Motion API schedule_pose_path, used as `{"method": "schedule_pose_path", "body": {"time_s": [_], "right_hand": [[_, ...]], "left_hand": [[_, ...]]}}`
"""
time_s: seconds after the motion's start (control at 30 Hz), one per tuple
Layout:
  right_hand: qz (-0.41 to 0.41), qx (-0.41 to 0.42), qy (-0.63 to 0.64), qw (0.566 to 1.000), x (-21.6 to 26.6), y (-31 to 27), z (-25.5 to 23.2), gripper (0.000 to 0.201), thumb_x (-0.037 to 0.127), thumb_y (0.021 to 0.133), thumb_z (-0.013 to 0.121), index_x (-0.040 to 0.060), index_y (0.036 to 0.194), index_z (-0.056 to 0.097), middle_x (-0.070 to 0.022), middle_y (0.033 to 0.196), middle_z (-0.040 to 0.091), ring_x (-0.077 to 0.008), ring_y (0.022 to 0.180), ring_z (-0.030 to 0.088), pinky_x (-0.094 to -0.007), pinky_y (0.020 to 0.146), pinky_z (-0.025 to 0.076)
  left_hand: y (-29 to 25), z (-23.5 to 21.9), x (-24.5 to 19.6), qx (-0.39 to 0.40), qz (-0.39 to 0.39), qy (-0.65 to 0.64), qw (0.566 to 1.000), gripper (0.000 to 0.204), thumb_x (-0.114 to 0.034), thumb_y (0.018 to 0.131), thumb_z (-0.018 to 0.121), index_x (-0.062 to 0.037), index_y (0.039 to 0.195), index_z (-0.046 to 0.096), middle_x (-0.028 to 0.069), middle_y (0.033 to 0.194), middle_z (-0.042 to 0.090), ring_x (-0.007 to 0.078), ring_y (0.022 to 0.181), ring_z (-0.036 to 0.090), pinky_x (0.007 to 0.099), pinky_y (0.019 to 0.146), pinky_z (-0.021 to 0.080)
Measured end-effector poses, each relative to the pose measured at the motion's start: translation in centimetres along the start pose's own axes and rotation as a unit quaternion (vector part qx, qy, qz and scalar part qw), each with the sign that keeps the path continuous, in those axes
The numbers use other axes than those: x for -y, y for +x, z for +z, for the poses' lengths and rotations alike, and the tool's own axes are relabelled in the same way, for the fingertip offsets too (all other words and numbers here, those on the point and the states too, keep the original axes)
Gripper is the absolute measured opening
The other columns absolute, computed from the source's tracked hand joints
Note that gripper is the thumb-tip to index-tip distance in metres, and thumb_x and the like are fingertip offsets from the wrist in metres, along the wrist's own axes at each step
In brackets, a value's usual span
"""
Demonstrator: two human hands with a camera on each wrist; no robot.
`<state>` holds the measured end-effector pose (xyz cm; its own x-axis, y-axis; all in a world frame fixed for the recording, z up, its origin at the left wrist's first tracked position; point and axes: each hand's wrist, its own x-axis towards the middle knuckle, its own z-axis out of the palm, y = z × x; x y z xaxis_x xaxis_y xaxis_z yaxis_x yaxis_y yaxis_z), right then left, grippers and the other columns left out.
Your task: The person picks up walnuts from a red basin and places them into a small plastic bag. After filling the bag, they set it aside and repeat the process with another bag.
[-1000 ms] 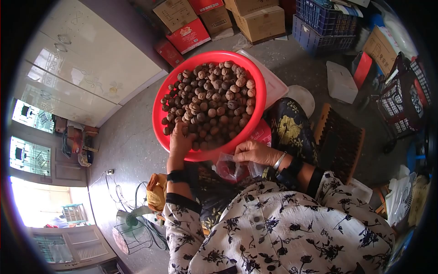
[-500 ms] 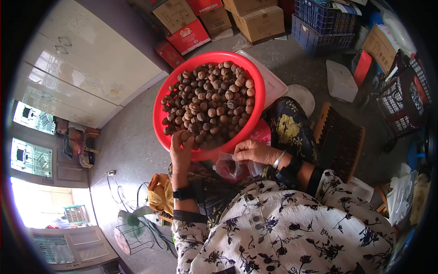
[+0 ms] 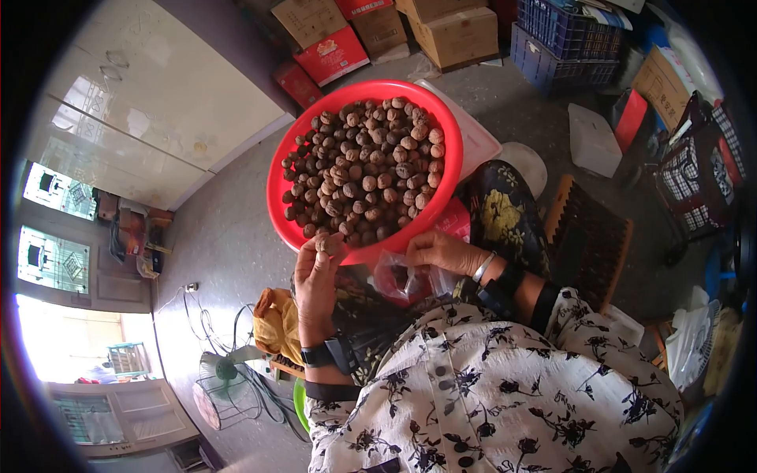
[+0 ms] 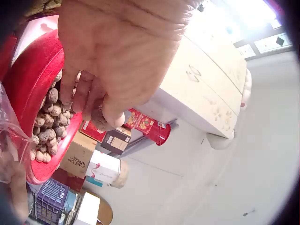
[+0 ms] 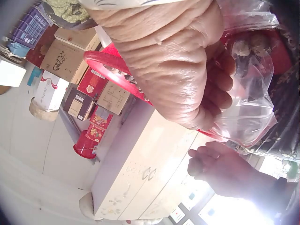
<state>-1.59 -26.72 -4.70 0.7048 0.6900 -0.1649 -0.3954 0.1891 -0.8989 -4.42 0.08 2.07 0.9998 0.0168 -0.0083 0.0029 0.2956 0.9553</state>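
Note:
A red basin [image 3: 281, 217] full of walnuts [image 3: 369, 183] stands in front of the person. At its near rim the left hand [image 3: 315, 288] pinches one walnut [image 3: 322, 245] between thumb and fingers; the left wrist view shows this walnut [image 4: 99, 118] under the palm. The right hand [image 3: 449, 255] grips the edge of a clear plastic bag [image 3: 392, 276], just outside the basin's near side. In the right wrist view, a few walnuts [image 5: 251, 46] lie inside the bag [image 5: 248, 101], and the right hand's [image 5: 173, 61] fingers curl at its edge.
Cardboard boxes [image 3: 457, 38] and blue crates [image 3: 560, 59] stand behind the basin. A cream cabinet [image 3: 150, 102] is at the left. A fan [image 3: 227, 369] with cables sits on the floor at lower left. A brown slatted stool [image 3: 587, 240] is at the right.
The left hand has drawn back from the walnuts over the near rim, with one walnut now pinched in its fingers. The right hand keeps its hold on the bag, almost unmoved.

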Motion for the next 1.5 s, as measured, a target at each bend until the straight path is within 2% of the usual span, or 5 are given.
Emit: {"method": "schedule_pose_path", "body": {"time_s": [0.63, 0.7, 0.9, 1.2, 1.5], "right_hand": [[0.011, -0.011, 0.046, 0.999, -0.4, 0.2, 0.0, 0.018, 0.019, 0.096, 0.065, 0.0035, 0.088, 0.067, 0.0008, 0.072, 0.058, -0.0072, 0.064, 0.052, -0.0238, 0.061, 0.042], [0.003, -0.010, 0.046, 0.999, -0.6, 0.2, -0.1, 0.019, 0.020, 0.096, 0.065, 0.0035, 0.087, 0.067, 0.0010, 0.072, 0.058, -0.0072, 0.064, 0.051, -0.0236, 0.061, 0.042], [-0.016, 0.005, 0.042, 0.999, -0.6, 0.3, -0.1, 0.022, 0.022, 0.097, 0.065, 0.0039, 0.084, 0.066, 0.0016, 0.071, 0.058, -0.0069, 0.064, 0.051, -0.0235, 0.061, 0.042], [0.000, 0.009, 0.069, 0.998, -0.7, 0.4, -0.2, 0.019, 0.021, 0.096, 0.066, 0.0041, 0.087, 0.067, 0.0019, 0.072, 0.058, -0.0073, 0.065, 0.052, -0.0232, 0.062, 0.041], [0.012, -0.003, 0.060, 0.998, -0.2, 0.1, 0.1, 0.015, 0.018, 0.094, 0.067, 0.0043, 0.087, 0.068, 0.0005, 0.073, 0.060, -0.0082, 0.065, 0.053, -0.0238, 0.062, 0.042]], "left_hand": [[-2.4, 3.6, 0.6, 0.231, -0.081, 0.393, 0.887, 0.030, -0.010, 0.095, 0.061, -0.0069, 0.125, 0.057, 0.0017, 0.101, 0.073, 0.0060, 0.080, 0.064, 0.0217, 0.061, 0.050], [-2.5, 3.9, 0.5, 0.188, -0.062, 0.447, 0.872, 0.035, -0.015, 0.089, 0.067, -0.0134, 0.123, 0.058, 0.0145, 0.091, 0.071, 0.0319, 0.088, 0.071, 0.0388, 0.073, 0.056], [-2.4, 5.5, -1.6, 0.172, -0.041, 0.590, 0.788, 0.039, -0.026, 0.089, 0.069, -0.0141, 0.124, 0.056, 0.0198, 0.090, 0.070, 0.0398, 0.083, 0.069, 0.0448, 0.069, 0.055], [-1.7, 3.1, -0.7, 0.128, -0.077, 0.491, 0.858, 0.028, -0.011, 0.088, 0.069, -0.0096, 0.116, 0.068, 0.0025, 0.071, 0.066, 0.0090, 0.062, 0.060, 0.0254, 0.059, 0.050], [2.5, 1.6, -1.1, 0.030, 0.005, 0.515, 0.857, 0.017, -0.009, 0.088, 0.068, -0.0032, 0.103, 0.069, 0.0102, 0.087, 0.068, 0.0158, 0.075, 0.066, 0.0285, 0.067, 0.053]]}}
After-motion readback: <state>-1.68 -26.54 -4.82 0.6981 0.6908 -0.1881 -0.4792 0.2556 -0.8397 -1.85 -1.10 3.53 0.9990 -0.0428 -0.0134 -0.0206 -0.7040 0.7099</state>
